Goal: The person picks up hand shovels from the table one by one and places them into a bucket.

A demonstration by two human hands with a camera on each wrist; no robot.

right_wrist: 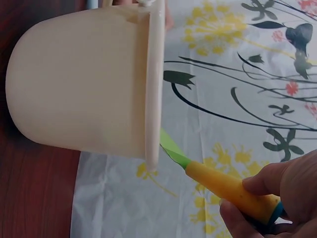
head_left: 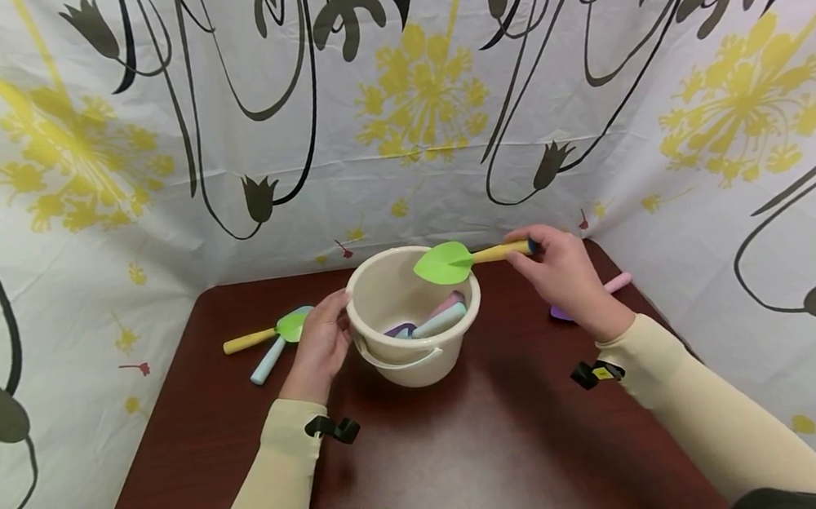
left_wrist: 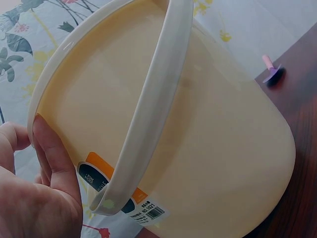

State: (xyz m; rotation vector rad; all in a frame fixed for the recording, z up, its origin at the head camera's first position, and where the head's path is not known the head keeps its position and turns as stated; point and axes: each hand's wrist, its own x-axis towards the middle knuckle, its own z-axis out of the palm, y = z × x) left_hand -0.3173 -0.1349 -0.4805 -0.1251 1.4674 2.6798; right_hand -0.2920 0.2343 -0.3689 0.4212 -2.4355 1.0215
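A cream bucket (head_left: 419, 364) stands on the table, its handle (left_wrist: 148, 114) hanging down at the front. My left hand (head_left: 324, 340) grips the bucket's rim at its left side, thumb and fingers on either side of the edge in the left wrist view. In my right hand (head_left: 560, 268) is a toy trowel (head_left: 446, 264) with a green leaf-shaped blade and a yellow handle, pinched near the handle's end. Its blade is over the bucket's opening, at the right rear of the rim. Inside the bucket lie several toy tools, among them one with a light blue handle (head_left: 440, 320).
Left of the bucket lie a yellow-handled green trowel (head_left: 250, 341) and a tool with a light blue handle (head_left: 268, 360). To the right, partly behind my right hand, is a purple tool with a pink handle (head_left: 617, 283). Patterned cloth (head_left: 402, 198) surrounds the dark table (head_left: 428, 465).
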